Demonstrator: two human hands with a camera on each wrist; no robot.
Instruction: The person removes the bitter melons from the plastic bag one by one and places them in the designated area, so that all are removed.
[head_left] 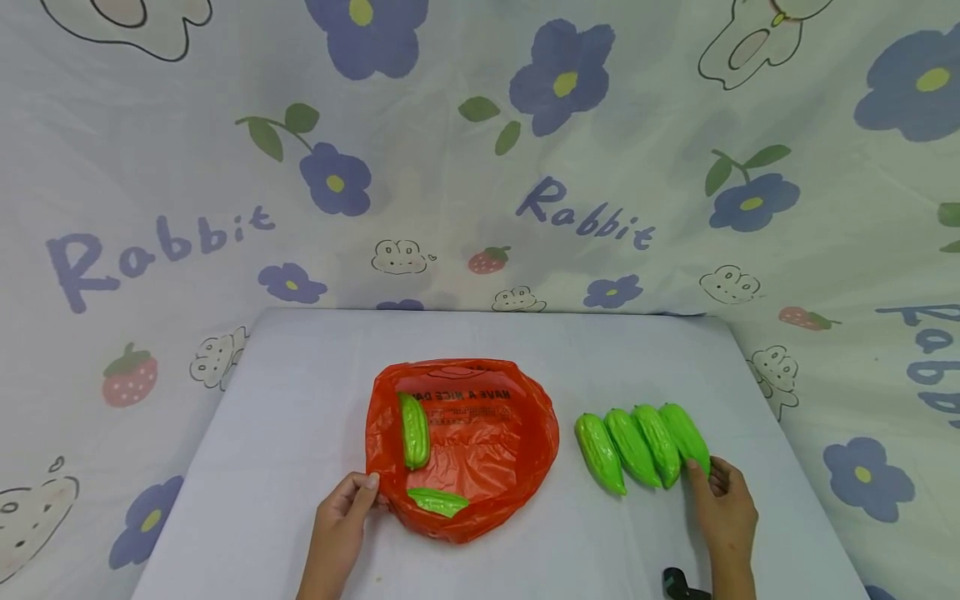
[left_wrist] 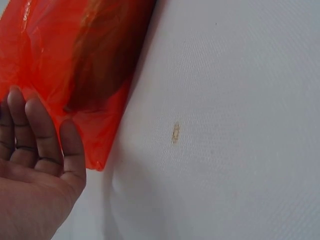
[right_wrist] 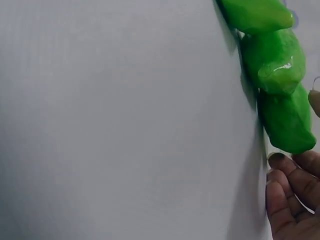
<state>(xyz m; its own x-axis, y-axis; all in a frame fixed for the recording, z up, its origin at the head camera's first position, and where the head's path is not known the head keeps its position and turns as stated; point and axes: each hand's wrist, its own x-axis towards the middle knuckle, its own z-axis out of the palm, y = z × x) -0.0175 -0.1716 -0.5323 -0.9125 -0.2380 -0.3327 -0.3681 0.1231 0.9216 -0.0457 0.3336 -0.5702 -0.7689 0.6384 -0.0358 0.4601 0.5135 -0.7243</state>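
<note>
A red plastic bag (head_left: 465, 450) lies with its mouth spread wide, and two green bitter melons are inside, one upright along the left wall (head_left: 415, 431), the other (head_left: 438, 501) near the front rim. My left hand (head_left: 347, 504) pinches the bag's left front edge, thumb on top. In the left wrist view, its fingers (left_wrist: 42, 132) lie against the red plastic; the thumb is hidden. Right of the bag, several bitter melons (head_left: 632, 447) stand side by side in a row. My right hand (head_left: 726, 500) grips the lower end of the rightmost bitter melon (head_left: 684, 433), thumb and fingers on either side.
The white table (head_left: 480, 333) ends at the back against a printed cloth (head_left: 442, 167) with flowers and rabbits. A black object (head_left: 677, 581) shows at the front edge beside the right wrist.
</note>
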